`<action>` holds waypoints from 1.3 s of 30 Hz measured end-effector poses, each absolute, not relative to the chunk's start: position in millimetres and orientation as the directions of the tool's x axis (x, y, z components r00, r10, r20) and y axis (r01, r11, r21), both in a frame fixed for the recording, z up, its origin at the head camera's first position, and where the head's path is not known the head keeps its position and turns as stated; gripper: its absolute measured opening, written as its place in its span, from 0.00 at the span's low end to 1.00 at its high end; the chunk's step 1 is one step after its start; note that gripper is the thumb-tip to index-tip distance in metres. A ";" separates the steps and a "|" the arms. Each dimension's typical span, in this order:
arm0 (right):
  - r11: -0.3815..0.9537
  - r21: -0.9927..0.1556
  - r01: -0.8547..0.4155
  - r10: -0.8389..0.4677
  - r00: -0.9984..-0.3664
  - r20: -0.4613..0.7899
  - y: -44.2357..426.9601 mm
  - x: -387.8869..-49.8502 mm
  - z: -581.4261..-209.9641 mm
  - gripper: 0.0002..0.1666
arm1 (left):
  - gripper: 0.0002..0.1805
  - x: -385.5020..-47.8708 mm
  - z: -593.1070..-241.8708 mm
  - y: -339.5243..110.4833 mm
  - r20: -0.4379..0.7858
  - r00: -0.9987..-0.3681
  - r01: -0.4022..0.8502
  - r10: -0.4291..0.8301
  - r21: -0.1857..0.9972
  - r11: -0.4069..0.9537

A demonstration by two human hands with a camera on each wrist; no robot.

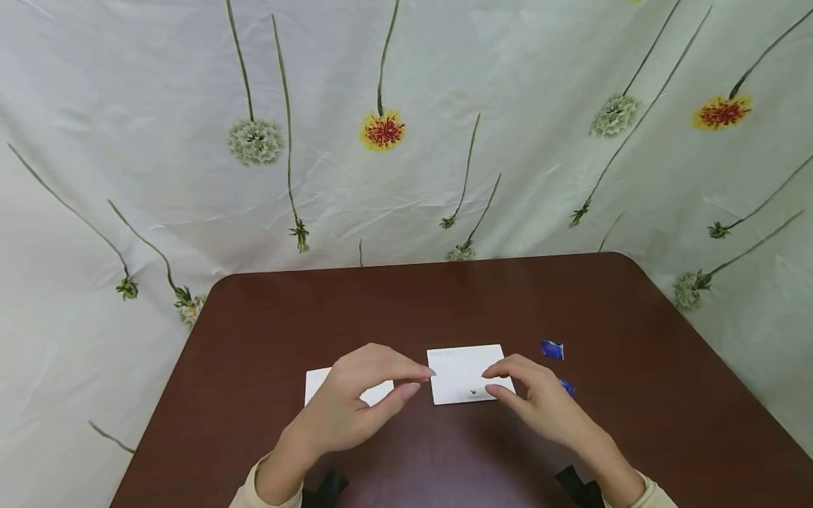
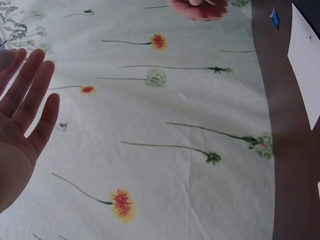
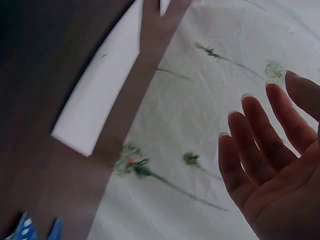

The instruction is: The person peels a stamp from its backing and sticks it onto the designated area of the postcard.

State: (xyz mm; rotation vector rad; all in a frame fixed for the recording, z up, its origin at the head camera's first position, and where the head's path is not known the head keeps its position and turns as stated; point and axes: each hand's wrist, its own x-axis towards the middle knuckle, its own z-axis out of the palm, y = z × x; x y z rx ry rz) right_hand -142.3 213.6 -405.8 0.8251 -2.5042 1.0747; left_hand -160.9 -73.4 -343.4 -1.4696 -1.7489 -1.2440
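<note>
Left hand [image 1: 358, 398], right hand [image 1: 543, 398]: raised above table [image 1: 406, 310], fingers loosely extended | white cards [image 1: 464, 370]: between side edges | blue packets [image 1: 552, 349]: nearer right edge

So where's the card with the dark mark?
In the head view, the card shows on the table between left hand and right hand, left of the blue packets.
</note>
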 end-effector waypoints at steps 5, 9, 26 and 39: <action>0.715 -0.536 -0.449 -0.318 -0.891 0.323 238.1 -143.6 -418.3 0.10 | 0.09 -155.9 -341.3 -74.9 0.874 -0.195 0.964 0.445 0.255 -0.079; 0.839 -0.492 -0.235 -0.211 -0.972 0.105 259.7 -146.4 -427.1 0.11 | 0.08 -155.1 -340.1 -76.0 0.884 -0.167 0.966 0.437 0.235 -0.105; 0.884 -0.466 0.023 -0.060 -0.985 -0.162 304.3 -162.6 -442.0 0.19 | 0.08 -154.3 -335.8 -74.8 0.889 -0.140 0.963 0.436 0.224 -0.147; 0.882 -0.464 0.087 -0.008 -0.980 -0.201 325.7 -158.4 -450.1 0.24 | 0.08 -156.0 -341.0 -73.7 0.868 -0.182 0.956 0.462 0.267 -0.125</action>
